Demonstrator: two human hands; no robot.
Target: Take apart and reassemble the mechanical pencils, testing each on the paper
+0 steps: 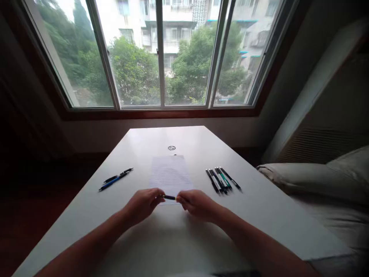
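Between my two hands lies a dark pen (169,197) with gold-coloured bits, held level above the lower part of a paper sheet (170,169). My left hand (148,202) pinches its left end, and my right hand (197,204) grips the right end. Fingers cover both ends, so only the middle of the pen shows. The sheet bears lines of print and lies flat on the white table (173,238). Right of my right hand is a row of several pens (220,180), mostly black, one green. Off to the left rest a blue pen (113,181) and a black pen (111,178).
A round black-and-white emblem (172,147) is on the table beyond the paper. A wide window (161,57) stands behind the table's far edge. Pale cushioned furniture (288,175) borders the right side.
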